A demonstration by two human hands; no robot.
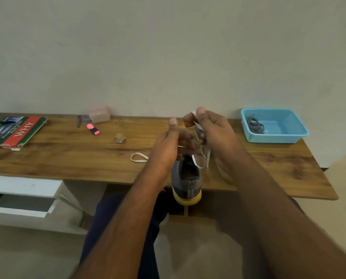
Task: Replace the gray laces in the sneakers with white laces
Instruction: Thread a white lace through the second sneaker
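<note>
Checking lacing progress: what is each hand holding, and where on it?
Right hand pinches the white lace near its free end. Left hand also grips it, just above the sneaker.

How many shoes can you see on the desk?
2. One gray sneaker sits at the desk's front edge between the hands, heel toward the camera. A second one peeks out behind the right arm, mostly hidden.

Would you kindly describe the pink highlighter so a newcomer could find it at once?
Start at the long wooden desk against the wall and look to its left half, near the back edge. The pink highlighter lies between a dark pen and a small tape roll. It is the only bright pink thing there, with a black cap.
</note>
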